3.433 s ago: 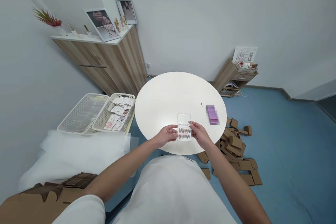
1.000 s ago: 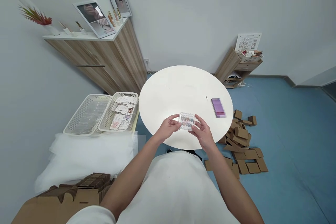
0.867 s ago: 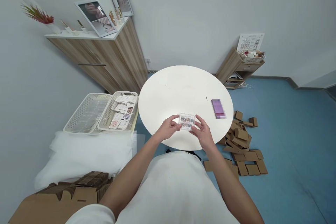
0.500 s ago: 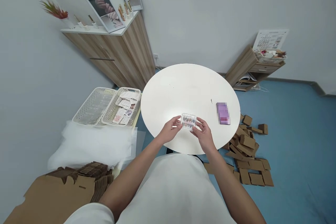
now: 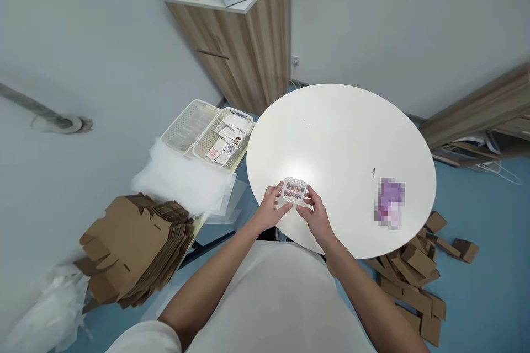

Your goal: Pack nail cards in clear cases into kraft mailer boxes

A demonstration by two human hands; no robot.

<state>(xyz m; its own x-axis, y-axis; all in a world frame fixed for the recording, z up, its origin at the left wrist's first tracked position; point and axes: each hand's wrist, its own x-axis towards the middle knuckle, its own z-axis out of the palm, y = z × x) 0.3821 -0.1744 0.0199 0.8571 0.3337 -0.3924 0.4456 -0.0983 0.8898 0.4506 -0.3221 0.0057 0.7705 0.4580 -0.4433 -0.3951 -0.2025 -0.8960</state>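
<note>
A small clear case (image 5: 294, 190) with two rows of colourful nail-like pieces is held over the near left part of the white oval table (image 5: 339, 138). My left hand (image 5: 270, 209) grips its left edge, with the thumb at the lower side. My right hand (image 5: 317, 215) holds the right edge, fingers behind and thumb near the bottom corner. On the right part of the table lies a blurred purple item (image 5: 390, 202), with a tiny dark object (image 5: 374, 171) near it.
Left of the table are white baskets (image 5: 202, 146) with cards and clear packets, white foam sheets (image 5: 182, 179) and stacked flat cardboard (image 5: 132, 242). Small brown boxes (image 5: 418, 270) lie on the floor at right. A wooden cabinet (image 5: 248, 38) stands behind.
The view has turned left, so table and baskets appear further right. Both hands still hold the case, which is tilted slightly differently, and the thumbs have shifted down to its lower edge.
</note>
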